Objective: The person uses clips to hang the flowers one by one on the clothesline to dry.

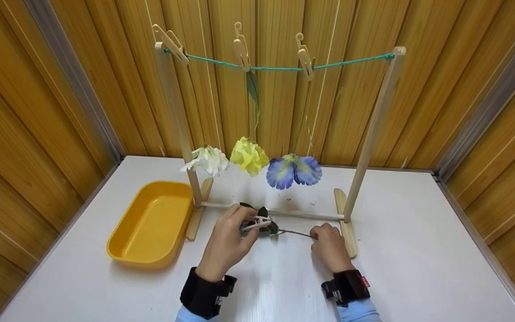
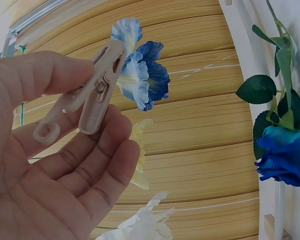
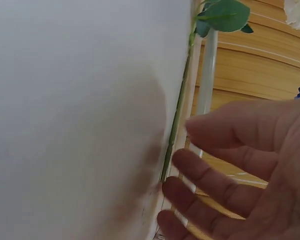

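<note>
My left hand (image 1: 228, 239) pinches a pale clothespin (image 2: 93, 117) between thumb and fingers, held above the table. Beyond it, in the left wrist view, a blue rose (image 2: 285, 157) with dark green leaves lies on the white table. The left hand hides most of its bloom in the head view. Its stem (image 1: 297, 232) points right, toward my right hand (image 1: 330, 248). Seen from the right wrist, that hand has its fingers loosely bent and spread, with the tips close to the stem's end and not gripping it; whether they touch it, I cannot tell.
A wooden frame carries a green cord (image 1: 280, 69) with several clothespins. From it hang a white flower (image 1: 210, 160), a yellow flower (image 1: 249, 156) and a blue-purple flower (image 1: 293, 172). A yellow tray (image 1: 119, 250) stands left of the frame. Wood-look walls enclose the table.
</note>
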